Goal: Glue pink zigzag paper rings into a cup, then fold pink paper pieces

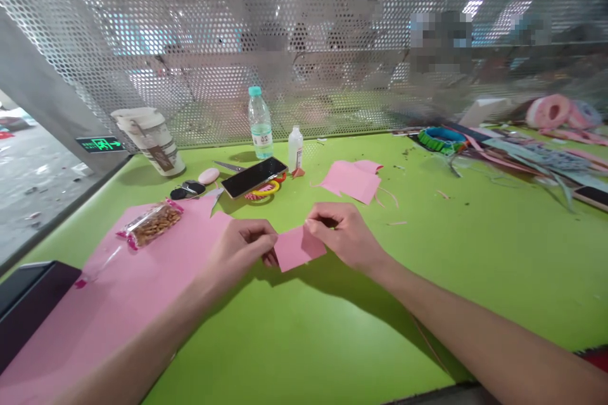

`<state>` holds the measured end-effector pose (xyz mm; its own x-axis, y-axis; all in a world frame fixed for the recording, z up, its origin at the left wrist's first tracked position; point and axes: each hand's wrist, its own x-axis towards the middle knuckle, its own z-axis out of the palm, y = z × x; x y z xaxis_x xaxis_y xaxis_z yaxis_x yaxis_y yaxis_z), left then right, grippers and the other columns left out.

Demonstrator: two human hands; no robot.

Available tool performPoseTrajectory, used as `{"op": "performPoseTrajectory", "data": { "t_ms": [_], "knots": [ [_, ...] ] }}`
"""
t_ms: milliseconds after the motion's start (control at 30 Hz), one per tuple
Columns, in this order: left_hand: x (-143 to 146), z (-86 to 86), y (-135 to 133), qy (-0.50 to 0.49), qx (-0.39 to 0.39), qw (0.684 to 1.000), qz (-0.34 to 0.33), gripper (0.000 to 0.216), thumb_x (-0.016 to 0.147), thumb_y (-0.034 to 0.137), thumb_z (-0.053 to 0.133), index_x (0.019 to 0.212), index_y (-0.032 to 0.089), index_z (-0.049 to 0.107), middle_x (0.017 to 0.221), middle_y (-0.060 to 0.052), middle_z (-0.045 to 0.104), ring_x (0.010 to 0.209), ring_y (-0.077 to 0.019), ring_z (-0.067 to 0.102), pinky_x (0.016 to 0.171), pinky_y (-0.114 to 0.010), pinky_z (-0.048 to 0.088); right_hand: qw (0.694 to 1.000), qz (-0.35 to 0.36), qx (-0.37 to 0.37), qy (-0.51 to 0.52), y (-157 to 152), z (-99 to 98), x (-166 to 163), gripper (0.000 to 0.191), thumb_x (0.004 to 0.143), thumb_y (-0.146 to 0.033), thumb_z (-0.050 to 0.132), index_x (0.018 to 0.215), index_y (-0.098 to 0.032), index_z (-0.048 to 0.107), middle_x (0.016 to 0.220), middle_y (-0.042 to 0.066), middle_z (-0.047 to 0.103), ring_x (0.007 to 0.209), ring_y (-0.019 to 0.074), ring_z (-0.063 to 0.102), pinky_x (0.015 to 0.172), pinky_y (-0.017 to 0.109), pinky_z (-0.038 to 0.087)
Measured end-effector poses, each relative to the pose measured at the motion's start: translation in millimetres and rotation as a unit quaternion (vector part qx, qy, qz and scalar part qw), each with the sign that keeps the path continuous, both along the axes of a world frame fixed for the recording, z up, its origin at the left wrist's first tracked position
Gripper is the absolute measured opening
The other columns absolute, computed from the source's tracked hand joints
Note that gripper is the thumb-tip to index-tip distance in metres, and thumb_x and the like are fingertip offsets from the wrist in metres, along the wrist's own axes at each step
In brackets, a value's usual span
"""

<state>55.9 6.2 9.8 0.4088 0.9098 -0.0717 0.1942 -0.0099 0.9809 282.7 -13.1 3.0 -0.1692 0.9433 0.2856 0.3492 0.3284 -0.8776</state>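
A small piece of pink paper point(295, 250) is held up between both hands, just above the green table. My left hand point(247, 242) pinches its left edge between thumb and fingers. At its upper right, my right hand point(344, 231) grips the paper, and a crease or shaded fold shows there. Behind the right hand lie more pink paper pieces point(351, 181) with thin strips beside them. A large pink sheet point(156, 288) spreads under my left forearm.
Beyond my hands are a black phone point(254, 176) on yellow-handled scissors point(266, 188), a small white bottle point(295, 149) and a water bottle point(261, 126). A snack packet point(152, 223), a paper bucket point(151, 142) and a dark box point(35, 304) stand left. Ribbons point(517, 155) clutter the right; perforated metal point(199, 63) backs the table.
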Motion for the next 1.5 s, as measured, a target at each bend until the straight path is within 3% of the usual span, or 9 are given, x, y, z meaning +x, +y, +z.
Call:
{"op": "performPoseTrajectory", "data": {
  "t_ms": [233, 333, 433, 500, 767, 933, 1067, 1300, 1500],
  "knots": [
    [-5.5, -6.1, 5.4, -0.033, 0.046, 0.994, 0.096, 0.021, 0.086, 0.033, 0.068, 0.082, 0.015, 0.078, 0.068, -0.004, 0.075, 0.059, -0.0158, 0.068, 0.057, -0.025, 0.053, 0.996, -0.058, 0.011, 0.063, 4.6, 5.3, 9.8, 0.027, 0.092, -0.026, 0.061, 0.065, -0.02, 0.061, 0.062, -0.004, 0.053, 0.059, 0.0118, 0.045, 0.057, 0.028, 0.031],
    [-3.1, -8.4, 0.0, -0.027, 0.077, 0.995, 0.058, 0.028, 0.095, 0.041, 0.068, 0.102, 0.016, 0.078, 0.078, -0.003, 0.076, 0.066, -0.0154, 0.068, 0.061, -0.024, 0.052, 0.998, -0.027, 0.005, 0.055, 1.1, 6.1, 8.1, 0.025, 0.091, -0.025, 0.062, 0.067, -0.02, 0.063, 0.063, -0.003, 0.056, 0.059, 0.0123, 0.046, 0.057, 0.027, 0.031],
    [0.8, -11.2, -8.3, 0.021, 0.084, 0.996, -0.021, 0.034, 0.098, 0.047, 0.067, 0.086, 0.016, 0.074, 0.069, -0.001, 0.069, 0.062, -0.0144, 0.065, 0.057, -0.023, 0.045, 1.0, -0.004, 0.013, 0.026, -4.2, 4.5, 1.2, 0.024, 0.092, -0.022, 0.061, 0.068, -0.019, 0.062, 0.064, -0.003, 0.057, 0.06, 0.0126, 0.048, 0.057, 0.027, 0.034],
    [2.8, -13.2, -12.4, 0.05, 0.085, 0.995, -0.032, 0.043, 0.1, 0.048, 0.064, 0.071, 0.017, 0.065, 0.061, 0.001, 0.062, 0.057, -0.0134, 0.061, 0.053, -0.022, 0.04, 0.999, -0.006, 0.033, 0.006, -6.9, 2.3, -3.4, 0.022, 0.092, -0.019, 0.06, 0.07, -0.019, 0.063, 0.066, -0.002, 0.061, 0.062, 0.0134, 0.052, 0.058, 0.027, 0.036],
    [6.9, -12.0, -17.9, 0.104, 0.074, 0.991, -0.048, 0.044, 0.1, 0.044, 0.063, 0.065, 0.018, 0.061, 0.058, 0.003, 0.055, 0.053, -0.0111, 0.052, 0.051, -0.023, 0.032, 0.999, 0.032, 0.013, -0.041, -11.2, -1.6, -13.6, 0.017, 0.083, -0.01, 0.063, 0.069, -0.02, 0.066, 0.067, -0.001, 0.068, 0.064, 0.0162, 0.058, 0.061, 0.029, 0.042],
    [-1.1, -7.8, -10.5, 0.039, 0.069, 0.997, 0.017, 0.04, 0.099, 0.044, 0.066, 0.069, 0.017, 0.068, 0.062, 0.002, 0.057, 0.056, -0.0119, 0.05, 0.051, -0.024, 0.032, 0.999, -0.031, -0.004, -0.019, 3.5, -1.9, 3.9, 0.016, 0.084, -0.017, 0.063, 0.068, -0.019, 0.066, 0.065, -0.001, 0.065, 0.062, 0.0151, 0.052, 0.059, 0.029, 0.036],
    [-9.6, -9.6, 0.6, -0.011, 0.084, 0.994, 0.075, 0.039, 0.099, 0.04, 0.068, 0.069, 0.017, 0.072, 0.062, -0.001, 0.065, 0.06, -0.0134, 0.058, 0.059, -0.024, 0.041, 0.997, -0.079, -0.009, -0.005, 12.4, -3.0, 18.8, 0.017, 0.089, -0.023, 0.062, 0.073, -0.018, 0.065, 0.068, -0.001, 0.062, 0.063, 0.0143, 0.05, 0.062, 0.029, 0.036],
    [-3.3, -10.6, -0.5, -0.027, 0.055, 0.996, 0.058, 0.039, 0.098, 0.041, 0.07, 0.068, 0.016, 0.072, 0.062, -0.001, 0.066, 0.057, -0.0129, 0.06, 0.056, -0.023, 0.045, 0.991, 0.064, -0.108, 0.037, 1.3, -9.5, -1.4, 0.024, 0.095, -0.037, 0.067, 0.083, -0.017, 0.069, 0.073, -0.002, 0.06, 0.063, 0.0132, 0.048, 0.059, 0.028, 0.035],
    [-1.7, -10.9, -1.8, -0.028, 0.07, 0.996, 0.047, 0.044, 0.101, 0.044, 0.066, 0.067, 0.017, 0.07, 0.06, -0.001, 0.065, 0.056, -0.0142, 0.061, 0.056, -0.025, 0.047, 0.988, 0.063, -0.132, 0.056, 1.1, -14.5, -4.8, 0.026, 0.093, -0.036, 0.069, 0.075, -0.019, 0.063, 0.066, -0.004, 0.052, 0.06, 0.0124, 0.042, 0.056, 0.027, 0.029]
  ]
}}
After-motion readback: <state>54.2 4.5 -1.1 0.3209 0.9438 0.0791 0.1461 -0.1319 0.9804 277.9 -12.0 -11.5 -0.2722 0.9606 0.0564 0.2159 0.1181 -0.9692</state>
